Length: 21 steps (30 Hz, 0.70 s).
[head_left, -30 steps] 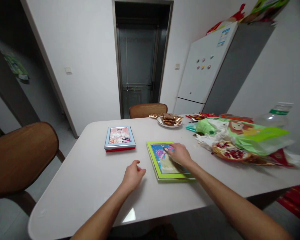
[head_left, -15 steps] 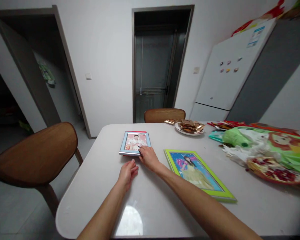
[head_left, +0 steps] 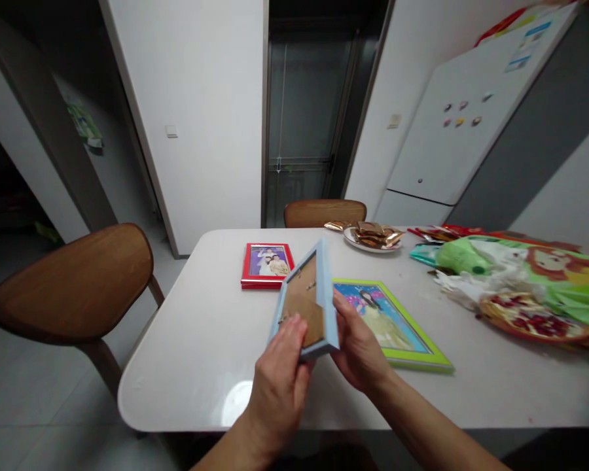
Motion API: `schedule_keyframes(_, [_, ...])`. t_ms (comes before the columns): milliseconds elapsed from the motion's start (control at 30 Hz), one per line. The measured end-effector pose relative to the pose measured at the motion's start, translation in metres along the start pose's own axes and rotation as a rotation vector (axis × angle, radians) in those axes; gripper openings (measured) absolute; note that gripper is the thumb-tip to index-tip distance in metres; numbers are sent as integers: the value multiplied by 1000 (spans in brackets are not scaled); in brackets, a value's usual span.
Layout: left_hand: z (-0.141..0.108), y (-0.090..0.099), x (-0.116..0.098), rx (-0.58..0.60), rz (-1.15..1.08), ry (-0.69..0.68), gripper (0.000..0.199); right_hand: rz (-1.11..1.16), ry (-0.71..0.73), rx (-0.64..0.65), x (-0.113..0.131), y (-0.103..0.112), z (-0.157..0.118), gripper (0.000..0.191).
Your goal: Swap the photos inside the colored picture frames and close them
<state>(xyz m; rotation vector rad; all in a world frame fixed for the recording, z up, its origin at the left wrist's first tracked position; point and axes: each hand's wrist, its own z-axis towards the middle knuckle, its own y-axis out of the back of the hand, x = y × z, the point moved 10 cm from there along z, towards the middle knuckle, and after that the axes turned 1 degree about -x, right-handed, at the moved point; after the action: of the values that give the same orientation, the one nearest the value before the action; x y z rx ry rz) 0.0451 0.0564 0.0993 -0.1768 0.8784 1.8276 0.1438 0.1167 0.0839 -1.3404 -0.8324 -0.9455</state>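
Observation:
Both hands hold a light-blue picture frame (head_left: 302,297) tilted up above the table, its brown backing board turned toward me. My left hand (head_left: 282,373) grips the lower left, fingers lying over the backing. On the right edge, my right hand (head_left: 356,340) supports the frame, its fingertips partly hidden behind it. A red picture frame (head_left: 267,263) with a photo of people lies flat beyond, apparently on another red one. To the right a lime-green picture frame (head_left: 395,324) lies face up, showing a figure in a yellow dress; my right hand covers part of it.
A plate of gold-wrapped packets (head_left: 373,235) stands at the table's far side. Green bags (head_left: 515,261) and a dish of red-and-pale food (head_left: 535,320) occupy the right. Wooden chairs stand at the left (head_left: 73,281) and the far edge (head_left: 324,212).
The light-blue frame has been lifted off the red frame, brought nearer and turned back-side toward me. My left hand, empty before, now grips it too. The view has tipped down slightly.

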Motion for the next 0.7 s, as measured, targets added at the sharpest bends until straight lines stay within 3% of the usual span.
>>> schedule_keyframes(67, [-13,-9,-17,95,177,-152,47,78,-89,-37,-7,10,-10,49])
schedule_keyframes(133, [-24,-16,-23,162,311,-219,43,86,-177,-50,-20,21,-18,46])
schedule_keyframes(400, [-49,-32,-6,344,453,-147,37,-103,-286,79,-64,35,-16,47])
schedule_keyframes(500, [-53,-34,6,411,421,-79,38,-338,-252,112,-69,43,-7,50])
schedule_keyframes(700, [-58,-21,44,467,455,132,52,-1124,-12,68,-53,57,8,40])
